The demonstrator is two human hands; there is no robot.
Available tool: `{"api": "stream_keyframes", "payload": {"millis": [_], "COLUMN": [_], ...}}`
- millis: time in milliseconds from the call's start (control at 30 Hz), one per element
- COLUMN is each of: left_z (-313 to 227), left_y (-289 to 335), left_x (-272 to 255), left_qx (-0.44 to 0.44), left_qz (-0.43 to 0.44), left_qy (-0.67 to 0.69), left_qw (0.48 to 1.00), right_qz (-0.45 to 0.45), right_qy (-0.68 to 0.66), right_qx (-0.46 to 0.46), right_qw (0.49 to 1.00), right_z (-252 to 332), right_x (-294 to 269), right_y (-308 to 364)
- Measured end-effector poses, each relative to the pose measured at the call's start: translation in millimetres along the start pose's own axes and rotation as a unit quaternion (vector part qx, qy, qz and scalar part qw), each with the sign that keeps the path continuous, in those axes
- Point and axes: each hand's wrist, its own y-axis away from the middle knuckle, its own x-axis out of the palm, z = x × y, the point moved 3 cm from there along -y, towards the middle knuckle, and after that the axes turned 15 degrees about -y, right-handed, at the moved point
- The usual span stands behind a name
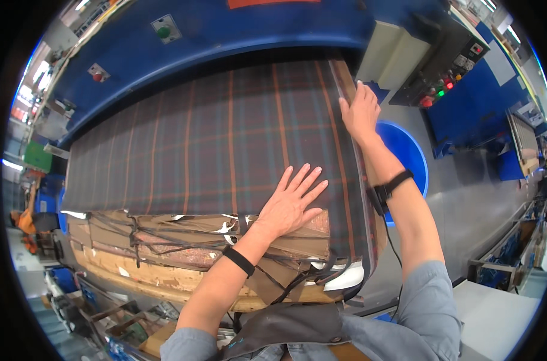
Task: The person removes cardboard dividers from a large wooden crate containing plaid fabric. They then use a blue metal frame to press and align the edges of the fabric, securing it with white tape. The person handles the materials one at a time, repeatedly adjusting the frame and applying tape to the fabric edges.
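- Plaid fabric (pixel 201 144), dark, orange-lined: spread across the wooden table (pixel 159 275), short of its near edge at left and centre.
- Left hand (pixel 290 206): fingers spread, on the fabric, toward the near right corner.
- Right hand (pixel 362 114): at the right edge, thumb apart from fingers; cannot tell whether pinching.
- Blue bin (pixel 419 165): beside the right edge.
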Motion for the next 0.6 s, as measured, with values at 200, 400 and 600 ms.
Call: {"api": "stream_keyframes", "payload": {"millis": [200, 400, 600], "left_z": [-3.4, -19.3, -89.7], "left_y": [1.9, 5.6, 38.5], "left_x": [-1.0, -2.0, -0.7], "left_qx": [-0.005, -0.011, 0.087], "left_qz": [-0.013, -0.048, 0.072], "left_qy": [0.018, 0.024, 0.037], "left_qw": [1.0, 0.999, 0.993], "right_qz": [0.105, 0.073, 0.121], "right_qy": [0.062, 0.046, 0.062], "right_qx": [-0.167, -0.194, -0.154], "right_qw": [0.978, 0.977, 0.979], "right_z": [17.0, 18.8, 8.8], "right_x": [-5.3, -9.4, 8.1], "right_y": [79.6, 78.4, 71.9]}}
